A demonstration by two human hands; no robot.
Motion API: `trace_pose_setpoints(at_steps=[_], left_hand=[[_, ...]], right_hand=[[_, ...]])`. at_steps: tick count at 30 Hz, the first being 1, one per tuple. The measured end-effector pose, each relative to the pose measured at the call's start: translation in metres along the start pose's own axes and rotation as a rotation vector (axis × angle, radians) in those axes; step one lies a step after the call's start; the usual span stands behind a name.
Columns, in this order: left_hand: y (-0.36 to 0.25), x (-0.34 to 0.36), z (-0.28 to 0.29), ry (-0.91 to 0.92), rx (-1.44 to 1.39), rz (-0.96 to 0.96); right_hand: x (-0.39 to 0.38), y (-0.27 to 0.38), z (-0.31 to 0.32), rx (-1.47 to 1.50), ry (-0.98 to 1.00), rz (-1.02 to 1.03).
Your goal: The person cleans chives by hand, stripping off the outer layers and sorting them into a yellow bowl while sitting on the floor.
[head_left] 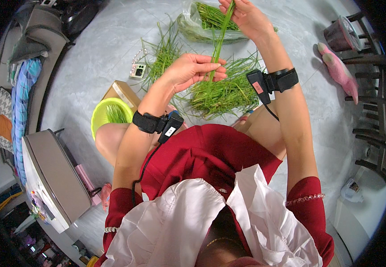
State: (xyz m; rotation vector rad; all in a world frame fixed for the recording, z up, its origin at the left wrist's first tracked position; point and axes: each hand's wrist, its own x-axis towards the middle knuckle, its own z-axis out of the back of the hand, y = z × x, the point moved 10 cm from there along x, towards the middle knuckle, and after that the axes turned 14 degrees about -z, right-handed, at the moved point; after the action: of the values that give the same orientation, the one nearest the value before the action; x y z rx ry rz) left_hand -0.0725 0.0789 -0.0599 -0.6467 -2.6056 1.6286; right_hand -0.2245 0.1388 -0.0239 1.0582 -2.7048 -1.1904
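A few long green chives (222,39) stretch between my two hands. My left hand (195,70) pinches their lower end between thumb and fingers. Farther up and to the right, my right hand (246,20) is closed around the upper part; the tips are cut off by the picture's edge. Under my left hand lies a loose pile of chives (224,97) on the floor. A thinner, scattered heap (164,57) spreads to its left. Beyond them, a clear plastic bag (189,32) has more chives inside.
By my left knee stands a yellow-green basin (95,116) with chives in it, beside a cardboard box (122,92). A phone (137,70) with a beaded strap lies on the floor. At the right are a pink plush toy (339,73), a bin (342,34) and dark chairs (371,100).
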Motion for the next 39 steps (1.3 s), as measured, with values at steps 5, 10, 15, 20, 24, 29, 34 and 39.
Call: trace_pose_setpoints(at_steps=[5,10,15,20,24,29,34,39], left_hand=[[0.003,-0.002,0.001,-0.008,-0.025,-0.002],[0.004,-0.005,0.0,0.013,0.035,0.032],[0.016,-0.008,0.004,0.01,0.013,0.083],[0.023,-0.008,0.006,0.032,0.012,0.087],[0.026,-0.008,0.021,-0.059,0.0,0.105],[0.04,-0.009,0.059,-0.198,0.053,0.106],[0.049,-0.019,0.115,-0.287,0.144,0.151],[0.037,-0.03,0.217,-0.539,0.298,0.026]], right_hand=[[0.003,0.013,0.009,-0.036,0.017,0.048],[0.002,0.014,0.01,0.009,-0.015,0.04],[0.004,0.015,0.015,0.009,-0.029,0.052],[0.004,0.014,0.017,-0.015,-0.047,0.063],[0.012,0.015,0.021,-0.05,-0.065,0.081],[0.002,-0.006,0.01,-0.137,-0.109,0.07],[0.006,-0.019,0.027,-0.142,-0.169,0.065],[0.0,-0.009,0.025,-0.178,-0.202,0.059]])
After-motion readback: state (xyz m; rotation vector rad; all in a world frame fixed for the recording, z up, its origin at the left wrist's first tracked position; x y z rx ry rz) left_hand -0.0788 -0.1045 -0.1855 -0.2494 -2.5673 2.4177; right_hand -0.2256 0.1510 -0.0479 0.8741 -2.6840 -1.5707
